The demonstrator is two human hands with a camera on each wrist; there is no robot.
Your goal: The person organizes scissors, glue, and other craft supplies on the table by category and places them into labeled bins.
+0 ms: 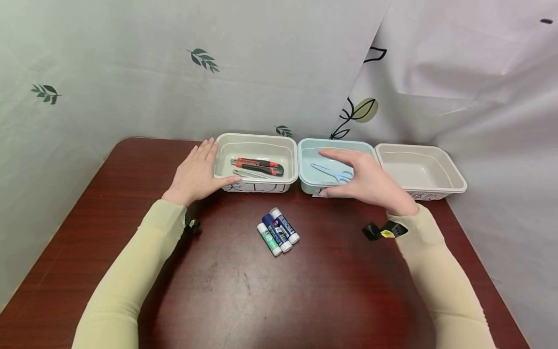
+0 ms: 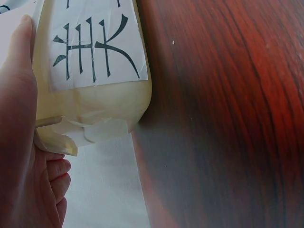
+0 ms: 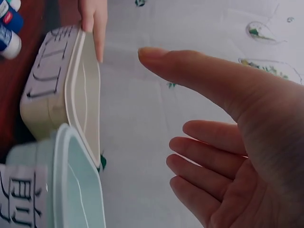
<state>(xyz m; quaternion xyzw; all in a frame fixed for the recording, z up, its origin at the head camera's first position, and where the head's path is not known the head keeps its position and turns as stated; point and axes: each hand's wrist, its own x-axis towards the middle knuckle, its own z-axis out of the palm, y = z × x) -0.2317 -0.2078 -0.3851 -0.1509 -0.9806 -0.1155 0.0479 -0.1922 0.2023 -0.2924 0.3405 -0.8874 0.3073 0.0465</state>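
My left hand rests on the left end of a cream bin, fingers straight along its side and thumb over the front rim. Inside that bin lie red-and-black utility knives and a slim silver-bladed cutter. Over the light blue bin hovers my right hand, thumb and fingers spread apart with nothing between them. Below it in the bin is a pair of light blue scissors. The right wrist view shows the palm and loosely bent fingers above the bins.
A second cream bin stands at the right end of the row, against the curtain. Three glue sticks, two blue and white and one green, lie together on the dark red table. Paper labels cover the bin fronts.
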